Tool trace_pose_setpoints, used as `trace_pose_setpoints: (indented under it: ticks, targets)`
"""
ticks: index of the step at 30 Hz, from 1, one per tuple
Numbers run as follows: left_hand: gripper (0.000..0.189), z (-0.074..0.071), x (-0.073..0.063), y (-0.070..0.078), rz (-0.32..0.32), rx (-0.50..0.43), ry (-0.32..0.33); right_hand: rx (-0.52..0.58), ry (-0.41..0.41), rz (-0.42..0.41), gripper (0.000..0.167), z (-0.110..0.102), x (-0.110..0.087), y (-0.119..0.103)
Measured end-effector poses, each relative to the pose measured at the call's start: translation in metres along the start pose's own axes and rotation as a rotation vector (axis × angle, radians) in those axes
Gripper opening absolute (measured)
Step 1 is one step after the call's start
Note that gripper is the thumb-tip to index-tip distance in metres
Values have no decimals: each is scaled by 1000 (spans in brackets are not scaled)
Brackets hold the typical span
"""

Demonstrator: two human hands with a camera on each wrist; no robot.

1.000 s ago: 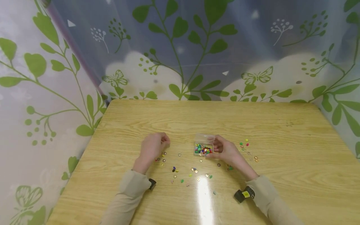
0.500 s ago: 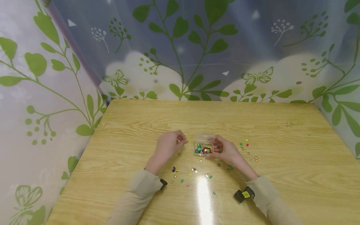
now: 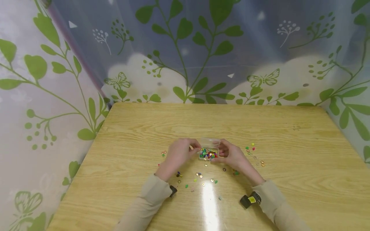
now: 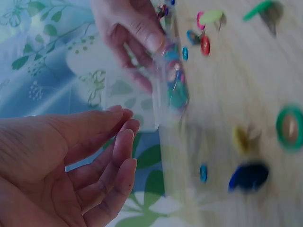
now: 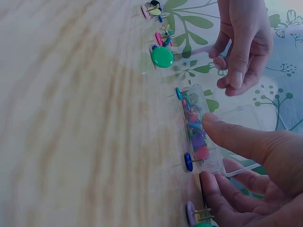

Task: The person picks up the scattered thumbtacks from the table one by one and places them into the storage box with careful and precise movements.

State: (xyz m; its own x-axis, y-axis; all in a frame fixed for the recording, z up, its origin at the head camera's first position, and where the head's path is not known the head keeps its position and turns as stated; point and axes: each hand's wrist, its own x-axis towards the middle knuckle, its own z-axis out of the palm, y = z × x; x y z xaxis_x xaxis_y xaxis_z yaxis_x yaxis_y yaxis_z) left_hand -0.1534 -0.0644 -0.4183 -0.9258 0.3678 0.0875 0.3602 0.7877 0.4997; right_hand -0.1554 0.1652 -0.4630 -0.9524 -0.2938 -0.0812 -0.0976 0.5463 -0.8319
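Note:
A small clear plastic box lies on the table, its hinged lid raised at the back. Colourful thumbtacks fill the box. My right hand grips its right end, thumb along the near side and fingers behind. At the left end my left hand holds its thumb and index fingertips together, right by the rim; in the left wrist view the other fingers are loosely bent. I cannot tell whether a tack is hidden between those tips.
Loose thumbtacks lie scattered on the wooden table, among them a green one, a blue one and a dark blue one. A leaf-patterned curtain hangs behind the table.
My left hand has moved right from the tacks on the left side to the box's left end. My right hand and the box have stayed in place.

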Motion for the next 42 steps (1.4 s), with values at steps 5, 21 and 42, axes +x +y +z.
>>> trace_pose_setpoints:
  ticks: [5, 21, 42]
  targets:
    - [8, -16, -5, -15, -78, 13, 63, -8, 4, 5, 63, 0, 0, 0]
    - [5, -38, -31, -76, -296, 91, 49, -15, 4, -2, 64, 0, 0, -1]
    - [8, -33, -26, -68, -268, 104, 115, -16, 6, -1, 63, 0, -1, -4]
